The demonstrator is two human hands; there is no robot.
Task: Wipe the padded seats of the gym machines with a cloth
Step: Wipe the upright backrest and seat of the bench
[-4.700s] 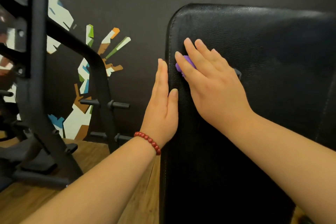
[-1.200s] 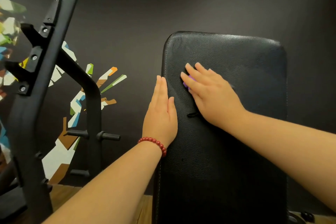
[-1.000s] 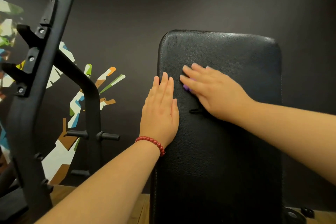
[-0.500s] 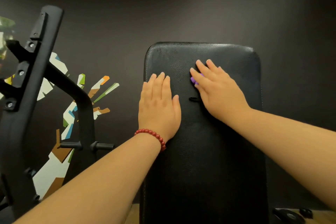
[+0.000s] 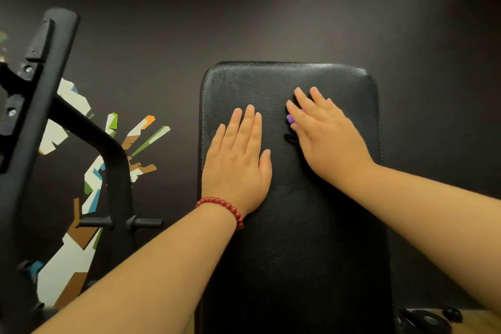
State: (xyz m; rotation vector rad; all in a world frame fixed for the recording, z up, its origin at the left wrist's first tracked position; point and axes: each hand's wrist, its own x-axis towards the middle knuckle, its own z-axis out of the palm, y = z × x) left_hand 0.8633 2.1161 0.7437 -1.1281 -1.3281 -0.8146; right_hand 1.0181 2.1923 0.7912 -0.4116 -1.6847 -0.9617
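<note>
Your right hand [image 5: 325, 141]: fingers straight, pressing the purple cloth [image 5: 289, 118] flat against the padded seat [image 5: 298, 252], upper part; only a sliver of cloth shows. Shifted from the left edge toward the middle. Your left hand [image 5: 238, 154]: flat, holding nothing, moved off the side edge onto the face. Judgement: left strip likely done; centre and right side remain

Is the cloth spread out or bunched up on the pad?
Cannot tell. The right hand lies flat over the cloth on the black pad; only a small purple bit shows beside its fingers.
</note>
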